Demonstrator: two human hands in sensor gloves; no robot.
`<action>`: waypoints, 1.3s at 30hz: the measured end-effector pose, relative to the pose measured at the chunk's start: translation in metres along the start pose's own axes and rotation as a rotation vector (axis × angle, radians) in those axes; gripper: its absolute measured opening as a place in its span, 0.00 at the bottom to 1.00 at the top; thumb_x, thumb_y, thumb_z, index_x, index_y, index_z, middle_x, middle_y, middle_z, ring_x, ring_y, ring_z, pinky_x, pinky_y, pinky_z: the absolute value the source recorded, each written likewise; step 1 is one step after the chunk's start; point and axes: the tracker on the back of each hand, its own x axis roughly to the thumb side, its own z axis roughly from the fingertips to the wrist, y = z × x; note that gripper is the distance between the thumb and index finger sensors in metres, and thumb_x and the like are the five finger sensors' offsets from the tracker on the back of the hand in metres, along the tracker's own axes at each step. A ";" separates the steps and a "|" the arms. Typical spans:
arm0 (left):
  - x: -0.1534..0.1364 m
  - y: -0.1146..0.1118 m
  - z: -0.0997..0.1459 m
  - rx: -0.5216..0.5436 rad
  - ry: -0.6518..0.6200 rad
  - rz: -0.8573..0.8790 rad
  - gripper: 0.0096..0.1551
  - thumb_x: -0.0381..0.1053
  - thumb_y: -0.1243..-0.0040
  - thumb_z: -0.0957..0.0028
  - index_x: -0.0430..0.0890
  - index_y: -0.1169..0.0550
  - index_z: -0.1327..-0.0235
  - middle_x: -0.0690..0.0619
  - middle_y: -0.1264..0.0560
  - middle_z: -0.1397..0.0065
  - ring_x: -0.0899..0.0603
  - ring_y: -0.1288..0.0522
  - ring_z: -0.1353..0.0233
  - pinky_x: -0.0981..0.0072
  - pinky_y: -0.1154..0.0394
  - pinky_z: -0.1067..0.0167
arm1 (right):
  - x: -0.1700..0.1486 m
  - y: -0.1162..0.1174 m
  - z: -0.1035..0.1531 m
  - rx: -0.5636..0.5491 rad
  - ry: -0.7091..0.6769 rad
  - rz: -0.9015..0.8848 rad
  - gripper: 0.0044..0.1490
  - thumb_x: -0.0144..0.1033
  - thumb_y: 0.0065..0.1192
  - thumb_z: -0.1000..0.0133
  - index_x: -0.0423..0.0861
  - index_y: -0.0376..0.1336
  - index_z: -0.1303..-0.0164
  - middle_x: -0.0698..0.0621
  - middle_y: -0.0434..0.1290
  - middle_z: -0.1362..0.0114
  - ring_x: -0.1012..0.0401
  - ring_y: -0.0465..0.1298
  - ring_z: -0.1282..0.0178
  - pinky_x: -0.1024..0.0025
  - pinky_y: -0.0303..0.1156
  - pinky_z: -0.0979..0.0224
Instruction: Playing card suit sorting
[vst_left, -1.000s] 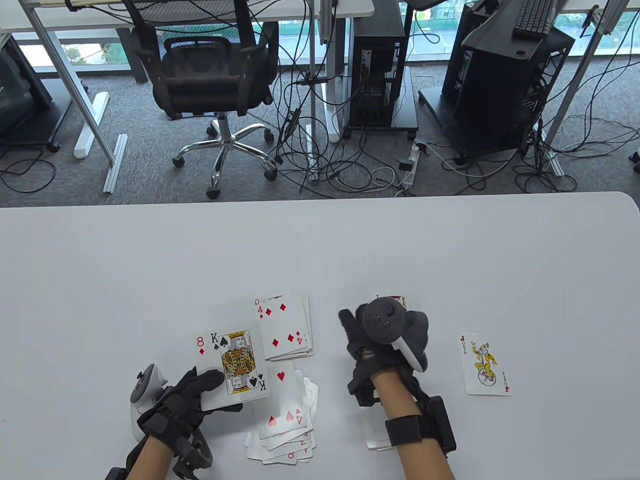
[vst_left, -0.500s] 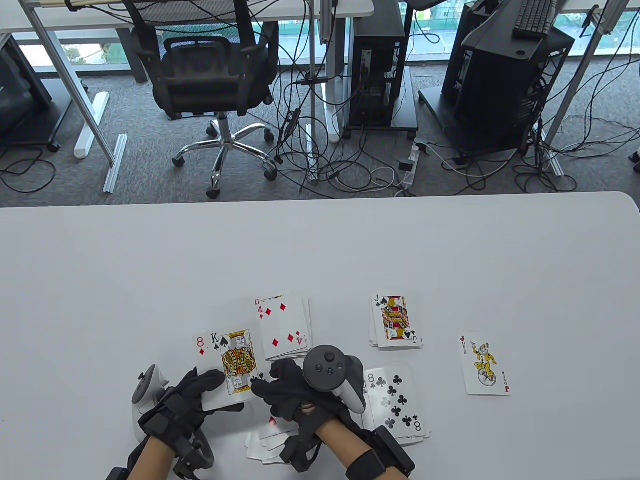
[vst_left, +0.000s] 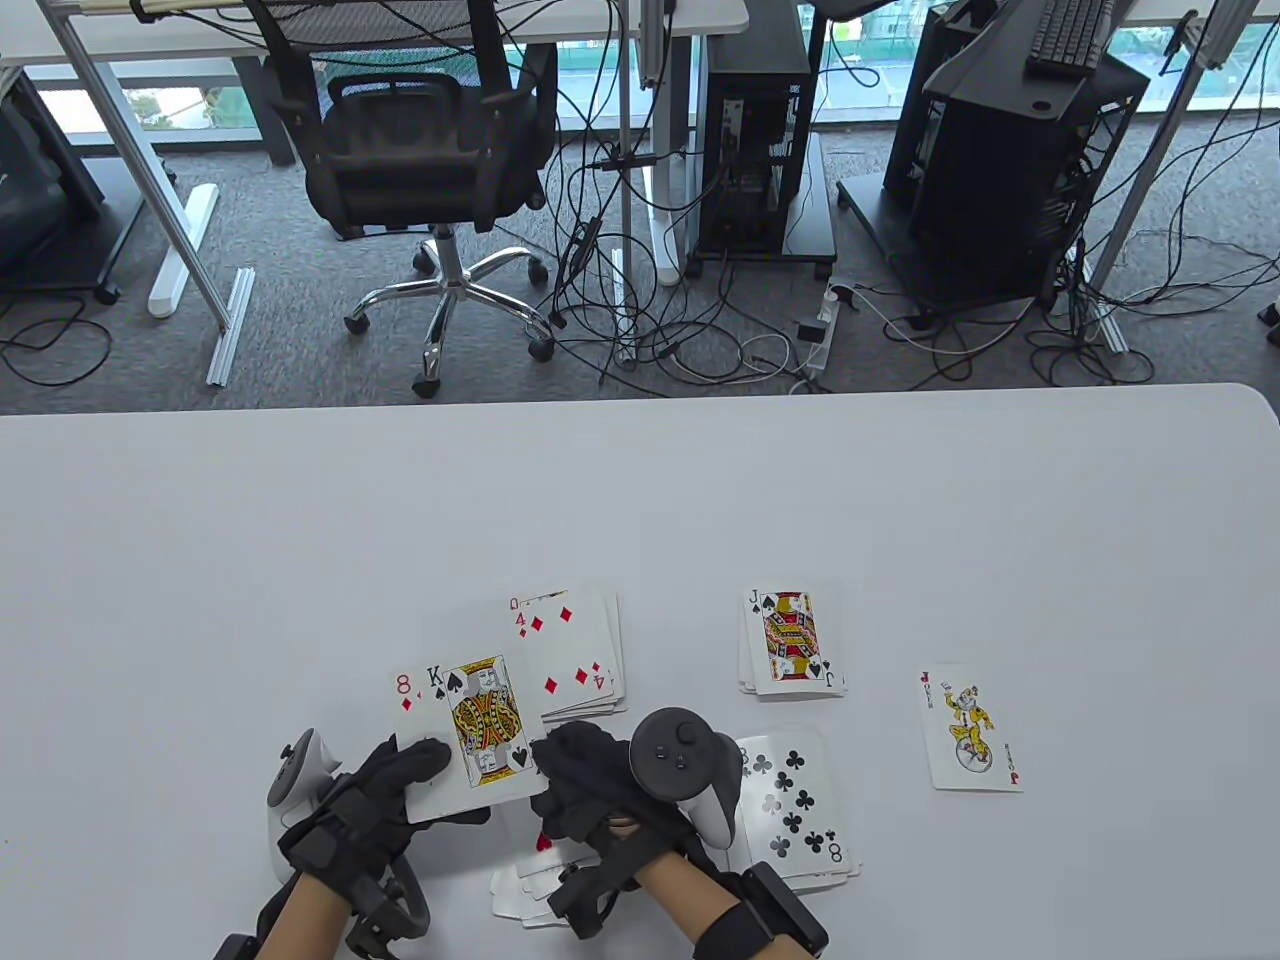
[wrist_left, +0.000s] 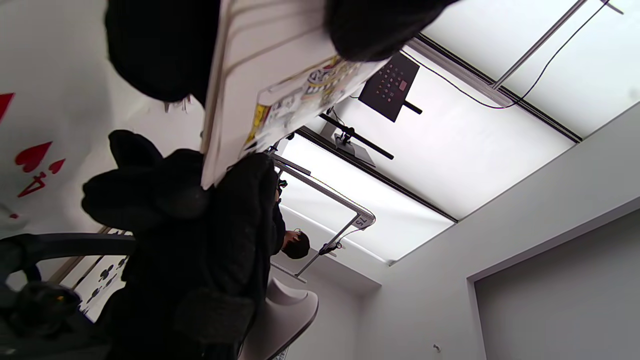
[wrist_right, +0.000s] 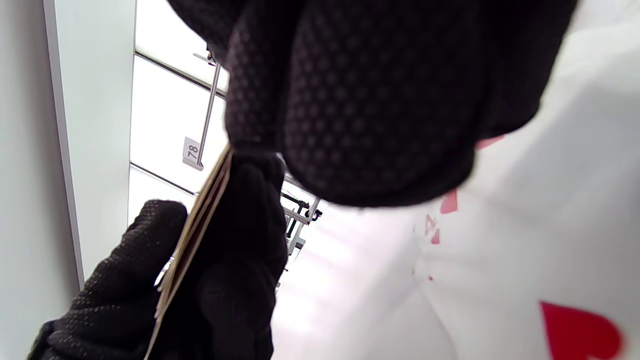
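King of spades (vst_left: 486, 730), thin, light, slick and bendy, tops a small fan gripped by the left hand (vst_left: 385, 790) near the table's (vst_left: 640, 480) front edge; right hand's (vst_left: 590, 775) fingers pinch its corner, likely the best hold.

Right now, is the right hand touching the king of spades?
Touching: in the table view the right hand fingertips overlap the king of spades corner; the left wrist view shows fingers gripping its edge.

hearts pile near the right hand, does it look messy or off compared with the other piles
Yes. The hearts pile is fanned out and skewed, its corners sticking out at different angles, while the spades pile and clubs pile sit fairly square. The right hand partly covers it.
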 end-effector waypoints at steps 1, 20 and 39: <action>0.001 0.000 0.000 0.003 -0.008 -0.003 0.27 0.49 0.48 0.34 0.43 0.36 0.25 0.45 0.28 0.26 0.36 0.23 0.33 0.49 0.22 0.42 | 0.000 -0.003 0.000 -0.019 0.001 0.023 0.23 0.28 0.53 0.42 0.22 0.64 0.52 0.47 0.80 0.65 0.58 0.82 0.76 0.52 0.78 0.52; 0.001 -0.001 0.001 0.017 0.001 0.006 0.26 0.49 0.48 0.34 0.43 0.35 0.25 0.45 0.28 0.26 0.36 0.23 0.33 0.50 0.22 0.42 | 0.006 -0.187 -0.019 -0.441 0.161 0.326 0.23 0.28 0.56 0.43 0.23 0.66 0.52 0.47 0.80 0.66 0.56 0.82 0.77 0.50 0.78 0.51; -0.007 -0.006 -0.001 0.006 0.027 0.048 0.26 0.49 0.48 0.34 0.44 0.36 0.25 0.45 0.28 0.26 0.36 0.23 0.33 0.50 0.22 0.42 | -0.094 -0.207 -0.009 -0.364 0.629 0.584 0.26 0.30 0.57 0.43 0.21 0.67 0.53 0.46 0.80 0.69 0.57 0.81 0.80 0.56 0.78 0.54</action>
